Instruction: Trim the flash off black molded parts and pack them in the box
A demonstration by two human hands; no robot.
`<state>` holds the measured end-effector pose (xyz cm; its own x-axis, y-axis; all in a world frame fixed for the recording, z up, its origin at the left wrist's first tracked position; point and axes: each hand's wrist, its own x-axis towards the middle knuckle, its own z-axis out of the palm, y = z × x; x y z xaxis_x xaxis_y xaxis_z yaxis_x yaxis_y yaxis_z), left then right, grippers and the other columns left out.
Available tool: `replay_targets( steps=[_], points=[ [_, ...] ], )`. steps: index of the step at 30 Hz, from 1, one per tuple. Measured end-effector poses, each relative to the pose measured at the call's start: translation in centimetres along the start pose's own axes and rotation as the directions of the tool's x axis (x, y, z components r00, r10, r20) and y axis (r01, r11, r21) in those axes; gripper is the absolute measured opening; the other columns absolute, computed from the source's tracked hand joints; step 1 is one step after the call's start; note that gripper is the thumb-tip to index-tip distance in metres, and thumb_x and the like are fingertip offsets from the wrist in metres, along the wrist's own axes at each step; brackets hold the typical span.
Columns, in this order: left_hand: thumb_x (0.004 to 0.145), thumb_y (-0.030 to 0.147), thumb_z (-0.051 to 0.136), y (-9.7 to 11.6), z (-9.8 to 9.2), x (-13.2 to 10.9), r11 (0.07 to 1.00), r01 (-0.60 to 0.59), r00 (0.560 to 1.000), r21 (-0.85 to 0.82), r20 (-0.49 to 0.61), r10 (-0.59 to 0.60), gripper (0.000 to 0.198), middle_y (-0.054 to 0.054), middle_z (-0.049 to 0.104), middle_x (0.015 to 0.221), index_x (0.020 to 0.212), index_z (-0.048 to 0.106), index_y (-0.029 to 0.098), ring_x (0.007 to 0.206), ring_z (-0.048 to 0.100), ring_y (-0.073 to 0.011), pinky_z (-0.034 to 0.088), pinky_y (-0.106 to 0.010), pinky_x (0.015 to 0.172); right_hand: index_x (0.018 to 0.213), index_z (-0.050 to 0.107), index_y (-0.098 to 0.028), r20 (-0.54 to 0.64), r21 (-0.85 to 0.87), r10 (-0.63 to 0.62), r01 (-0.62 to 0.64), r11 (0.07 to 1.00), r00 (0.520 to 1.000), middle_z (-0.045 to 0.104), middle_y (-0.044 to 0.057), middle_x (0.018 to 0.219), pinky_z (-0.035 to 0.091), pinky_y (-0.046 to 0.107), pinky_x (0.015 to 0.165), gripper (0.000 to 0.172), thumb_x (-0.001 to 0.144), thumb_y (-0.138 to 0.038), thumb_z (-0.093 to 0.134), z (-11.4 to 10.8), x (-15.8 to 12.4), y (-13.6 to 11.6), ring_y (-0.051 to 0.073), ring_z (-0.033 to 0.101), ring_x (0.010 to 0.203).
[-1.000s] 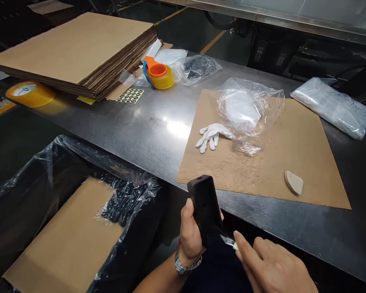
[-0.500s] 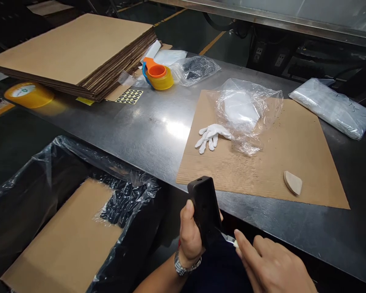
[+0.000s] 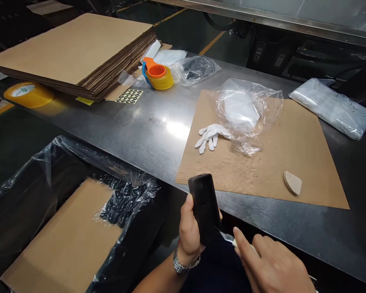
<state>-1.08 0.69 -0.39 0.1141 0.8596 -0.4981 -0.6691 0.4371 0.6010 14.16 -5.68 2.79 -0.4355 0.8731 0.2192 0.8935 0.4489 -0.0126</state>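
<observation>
My left hand (image 3: 189, 230) is wrapped round a black box-shaped plastic part (image 3: 203, 205), holding it tilted upright just off the table's front edge. A small knife (image 3: 227, 237) with a pale handle is gripped in my right hand (image 3: 266, 260), index finger stretched along the handle. Its blade points left at the lower right edge of the black part; whether the tip touches cannot be made out. On the cardboard sheet (image 3: 271, 162) beyond lie a white glove (image 3: 212, 136), a clear plastic bag (image 3: 247, 110) with white material inside, and a beige wedge-shaped block (image 3: 293, 183).
A bin lined with black plastic (image 3: 49, 171) stands at the left, with cardboard (image 3: 67, 240) and black pieces in it. Stacked cardboard sheets (image 3: 79, 49), a tape dispenser (image 3: 160, 77), stickers (image 3: 129, 96) and a plastic-wrapped bundle (image 3: 332, 106) rest on the metal table (image 3: 134, 130).
My left hand has turned the black part slightly, so its top end shows less and its broad face shows more. The knife stays near its lower right edge.
</observation>
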Motion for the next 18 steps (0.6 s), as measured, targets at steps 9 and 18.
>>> replay_targets(
  steps=[9,18],
  points=[
    [0.087,0.05,0.033,0.6,0.2,0.5,0.988,0.152,0.988,-0.009,-0.02,-0.152,0.054,-0.005,0.058,0.052,0.065,0.063,0.011,0.048,0.053,-0.0146,0.041,-0.025,0.045,0.092,0.063,-0.013,-0.039,0.14,0.032,-0.026,0.99,0.999,0.048,-0.005,0.048,0.027,0.024,0.044,0.032,0.095,-0.019,0.032,-0.3,0.6,0.4,0.005,0.044,0.038],
    [0.086,0.051,0.034,0.5,0.1,0.4,0.994,0.09,0.995,0.057,-0.039,-0.088,0.052,-0.005,0.058,0.05,0.062,0.06,0.012,0.045,0.053,-0.0148,0.042,-0.026,0.045,0.067,0.047,-0.02,0.065,0.21,0.079,-0.091,0.973,0.995,0.043,-0.008,0.042,0.021,0.023,0.038,0.036,0.096,-0.021,0.026,-0.1,1.1,0.1,0.006,0.041,0.031]
  ],
)
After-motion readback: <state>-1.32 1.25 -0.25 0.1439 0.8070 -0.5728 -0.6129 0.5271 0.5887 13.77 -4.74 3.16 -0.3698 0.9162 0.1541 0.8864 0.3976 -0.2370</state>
